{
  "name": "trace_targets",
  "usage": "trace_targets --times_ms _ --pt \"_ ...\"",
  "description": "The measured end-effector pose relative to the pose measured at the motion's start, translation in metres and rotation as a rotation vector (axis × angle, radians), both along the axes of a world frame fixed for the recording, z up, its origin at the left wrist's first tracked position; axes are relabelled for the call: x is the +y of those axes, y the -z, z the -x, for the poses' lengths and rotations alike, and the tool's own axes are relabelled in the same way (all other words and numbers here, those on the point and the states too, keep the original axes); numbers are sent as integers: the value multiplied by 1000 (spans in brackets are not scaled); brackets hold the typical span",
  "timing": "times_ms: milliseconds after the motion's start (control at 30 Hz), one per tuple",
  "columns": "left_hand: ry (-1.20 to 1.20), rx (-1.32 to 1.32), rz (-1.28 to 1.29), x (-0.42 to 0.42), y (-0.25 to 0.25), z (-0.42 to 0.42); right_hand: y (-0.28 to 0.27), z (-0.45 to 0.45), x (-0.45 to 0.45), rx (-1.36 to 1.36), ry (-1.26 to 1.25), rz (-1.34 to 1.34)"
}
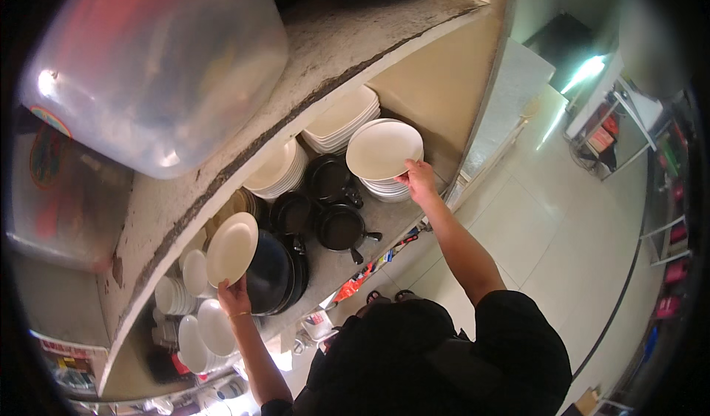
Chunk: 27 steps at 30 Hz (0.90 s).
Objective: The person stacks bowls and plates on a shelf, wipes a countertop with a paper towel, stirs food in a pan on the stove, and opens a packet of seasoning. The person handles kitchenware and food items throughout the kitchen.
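My left hand (235, 298) grips the near rim of a white oval plate (232, 249), tilted above a stack of black plates (270, 277). With its fingers at the rim, my right hand (417, 179) holds another white oval plate (384, 151) over a stack of white plates (386, 189). Whether this upper plate touches the stack cannot be made out. Between my hands stand several black handled pans (340, 227). Behind them are stacked white bowls (277, 169) and rectangular white dishes (343, 119).
A concrete upper shelf (355, 50) overhangs the dishes and carries large translucent plastic bins (161, 66). More white dishes (216, 327) stand at the shelf's left. A side panel (444, 72) bounds the right. Tiled floor (527, 211) lies beyond my right arm.
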<state>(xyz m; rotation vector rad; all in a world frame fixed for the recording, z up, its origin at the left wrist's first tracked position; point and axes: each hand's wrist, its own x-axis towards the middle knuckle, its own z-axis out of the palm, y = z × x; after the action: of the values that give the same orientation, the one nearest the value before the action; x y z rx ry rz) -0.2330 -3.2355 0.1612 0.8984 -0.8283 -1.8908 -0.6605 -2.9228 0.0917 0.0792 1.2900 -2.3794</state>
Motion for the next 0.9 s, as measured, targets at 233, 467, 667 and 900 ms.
trace_targets --times_ms 233,467,667,900 --pt "110 178 84 -41 -6 110 5 16 -1 60 1 -288" --pt "243 189 29 -96 27 212 1 25 16 168 -147 -919" --pt "293 183 41 -114 58 252 26 -11 39 -10 -189 -622" --pt "364 -106 558 -232 122 246 49 -104 68 -143 -96 -350"
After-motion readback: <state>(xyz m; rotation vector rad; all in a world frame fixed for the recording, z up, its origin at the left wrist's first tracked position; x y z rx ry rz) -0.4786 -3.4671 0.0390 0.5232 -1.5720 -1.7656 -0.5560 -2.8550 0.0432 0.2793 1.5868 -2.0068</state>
